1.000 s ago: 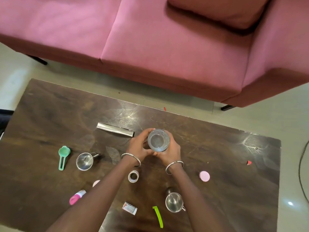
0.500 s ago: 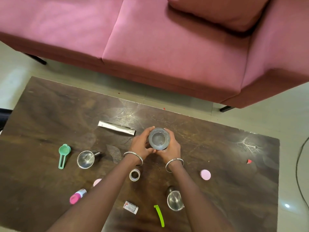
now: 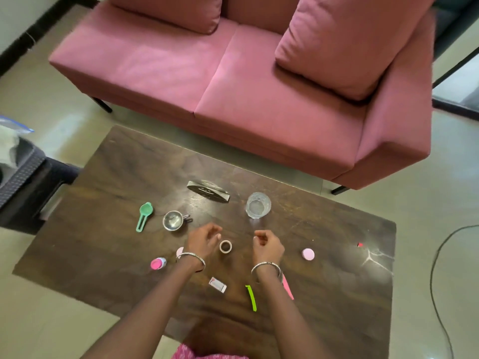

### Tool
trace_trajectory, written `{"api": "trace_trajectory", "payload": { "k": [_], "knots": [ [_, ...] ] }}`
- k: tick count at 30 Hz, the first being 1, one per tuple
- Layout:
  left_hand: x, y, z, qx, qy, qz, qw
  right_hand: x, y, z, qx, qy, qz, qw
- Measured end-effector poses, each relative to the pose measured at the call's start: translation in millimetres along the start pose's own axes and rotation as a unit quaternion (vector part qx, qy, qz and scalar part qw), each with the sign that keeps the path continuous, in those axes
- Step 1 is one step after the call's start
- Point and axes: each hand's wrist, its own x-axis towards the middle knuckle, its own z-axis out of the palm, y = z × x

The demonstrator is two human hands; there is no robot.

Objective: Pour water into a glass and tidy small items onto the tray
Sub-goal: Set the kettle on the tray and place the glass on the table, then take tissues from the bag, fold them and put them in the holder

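Left hand point(image 3: 204, 240): fingers hanging loosely curled, holding nothing. Right hand point(image 3: 268, 246): same, curled loose and gripping nothing. Both are hovering over the dark wooden surface point(image 3: 103, 203). A small beige tape ring point(image 3: 225, 246) is lying between the hands, just beside the left fingertips. The clear drinking glass point(image 3: 258, 205) is standing upright farther out, beyond the right hand and apart from both; can't tell if it's holding water. A round steel cup point(image 3: 173, 221) is sitting far-left of the left hand, and a pink round lid point(image 3: 308, 254) is lying to the right. Probably the tidying step is starting. The next move is likely pinching the tape ring. No tray is showing, so it needs locating first.
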Motion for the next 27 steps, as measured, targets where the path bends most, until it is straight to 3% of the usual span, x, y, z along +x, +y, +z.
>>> {"api": "trace_trajectory", "payload": {
  "k": [10, 16, 27],
  "knots": [
    [-96, -32, -77, -0.102, 0.115, -0.034, 0.988, -125, -53, 29, -0.036, -0.096, -0.152, 0.983],
    [-138, -76, -141, -0.149, 0.189, -0.054, 0.969, -187, -89, 84, -0.073, -0.127, -0.244, 0.959],
    [-205, -210, -297, -0.150, 0.236, -0.063, 0.958, -320, -150, 243, -0.083, -0.142, -0.284, 0.945]
  ]
}}
